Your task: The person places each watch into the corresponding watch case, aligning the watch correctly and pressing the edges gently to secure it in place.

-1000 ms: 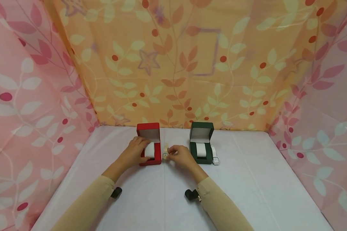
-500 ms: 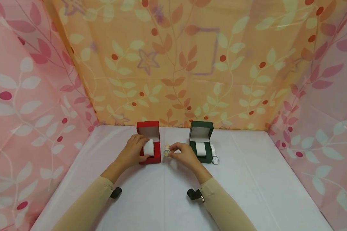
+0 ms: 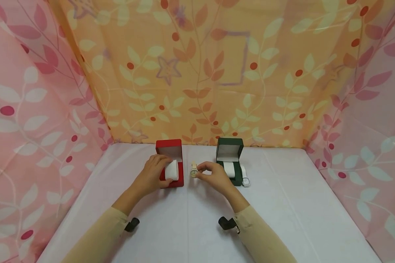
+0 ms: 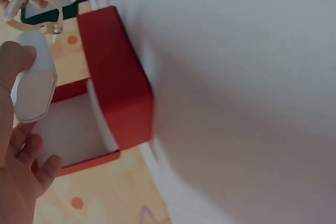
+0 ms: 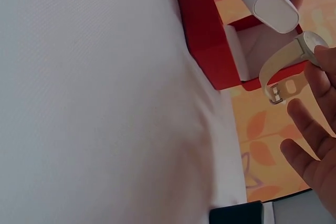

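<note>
My left hand (image 3: 151,174) pinches a white watch cushion (image 3: 172,170) between thumb and fingers. Both wrist views show this cushion (image 5: 275,11) lifted clear of the red watch box (image 5: 205,35), whose inside is pale and lid stands up. Just right of that box, my right hand (image 3: 216,178) pinches a small wristwatch (image 3: 194,172) by its round case. Its cream strap (image 5: 281,65) is buckled into a loop, seen in the right wrist view, with the hand's other fingers spread.
A dark green watch box (image 3: 229,142) stands with its lid up behind my right hand, a white cushion (image 3: 229,170) inside it. A white watch with a squarish case (image 3: 246,181) lies against its right side. White cloth (image 3: 187,226) covers the table; patterned sheets (image 3: 197,73) hang around it.
My right hand has drawn the cream-strapped watch a little to the right, away from the red box. The left hand keeps its grip on the cushion, which now tilts slightly.
</note>
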Demonstrator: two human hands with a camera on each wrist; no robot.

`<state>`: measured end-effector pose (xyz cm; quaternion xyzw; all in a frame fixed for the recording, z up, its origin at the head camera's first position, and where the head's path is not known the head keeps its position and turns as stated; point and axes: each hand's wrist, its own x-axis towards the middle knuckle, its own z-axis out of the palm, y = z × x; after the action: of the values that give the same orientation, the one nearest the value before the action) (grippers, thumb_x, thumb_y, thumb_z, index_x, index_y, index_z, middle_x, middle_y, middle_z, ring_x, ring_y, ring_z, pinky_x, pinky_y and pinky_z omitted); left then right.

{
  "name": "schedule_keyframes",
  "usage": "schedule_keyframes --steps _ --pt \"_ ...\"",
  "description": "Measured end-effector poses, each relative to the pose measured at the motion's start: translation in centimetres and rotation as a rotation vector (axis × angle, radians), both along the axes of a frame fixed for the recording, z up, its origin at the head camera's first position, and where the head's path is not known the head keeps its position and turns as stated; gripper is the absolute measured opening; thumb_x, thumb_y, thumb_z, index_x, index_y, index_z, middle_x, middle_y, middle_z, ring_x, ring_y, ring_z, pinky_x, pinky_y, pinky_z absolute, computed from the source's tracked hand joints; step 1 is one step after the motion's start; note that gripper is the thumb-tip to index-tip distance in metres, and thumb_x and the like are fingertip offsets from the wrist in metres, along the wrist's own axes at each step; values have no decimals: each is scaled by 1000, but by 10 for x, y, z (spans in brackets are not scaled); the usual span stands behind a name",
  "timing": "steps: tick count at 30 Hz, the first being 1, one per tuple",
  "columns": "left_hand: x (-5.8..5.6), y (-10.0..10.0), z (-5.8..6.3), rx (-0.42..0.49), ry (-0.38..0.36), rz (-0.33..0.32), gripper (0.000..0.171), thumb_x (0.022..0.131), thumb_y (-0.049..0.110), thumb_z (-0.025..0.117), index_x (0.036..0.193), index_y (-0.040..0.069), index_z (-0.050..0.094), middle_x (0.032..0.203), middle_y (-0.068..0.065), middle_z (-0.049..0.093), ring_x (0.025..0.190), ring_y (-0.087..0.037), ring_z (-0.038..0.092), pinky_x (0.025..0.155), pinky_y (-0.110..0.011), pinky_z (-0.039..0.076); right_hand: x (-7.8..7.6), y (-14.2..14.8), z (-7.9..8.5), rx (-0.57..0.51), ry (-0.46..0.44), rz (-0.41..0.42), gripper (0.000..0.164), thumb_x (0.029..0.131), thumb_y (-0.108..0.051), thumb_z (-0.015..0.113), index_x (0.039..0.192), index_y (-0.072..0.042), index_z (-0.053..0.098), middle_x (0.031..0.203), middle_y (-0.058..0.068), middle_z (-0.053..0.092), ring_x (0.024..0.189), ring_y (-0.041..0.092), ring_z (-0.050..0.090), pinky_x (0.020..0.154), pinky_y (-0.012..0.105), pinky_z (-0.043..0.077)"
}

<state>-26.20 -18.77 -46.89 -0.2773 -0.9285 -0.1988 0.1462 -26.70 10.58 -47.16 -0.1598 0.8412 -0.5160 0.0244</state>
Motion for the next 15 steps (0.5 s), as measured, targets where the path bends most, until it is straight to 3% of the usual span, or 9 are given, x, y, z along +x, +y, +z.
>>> schedule_keyframes --steps 6,15 --pt "13 8 8 -11 -39 -2 73 77 32 90 138 13 55 138 -8 55 131 -31 45 110 -56 42 8 4 9 -33 11 -11 18 88 -29 82 103 -23 76 99 -7 73 123 25 62 108 60 45" --pt "25 30 15 0 -15 -44 70 75 29 91 135 14 57 131 -6 61 128 -29 52 108 -56 43 21 17 24 -67 69 -5 20 88 -27 82 106 -21 75 99 -5 73 112 21 65 100 54 51"
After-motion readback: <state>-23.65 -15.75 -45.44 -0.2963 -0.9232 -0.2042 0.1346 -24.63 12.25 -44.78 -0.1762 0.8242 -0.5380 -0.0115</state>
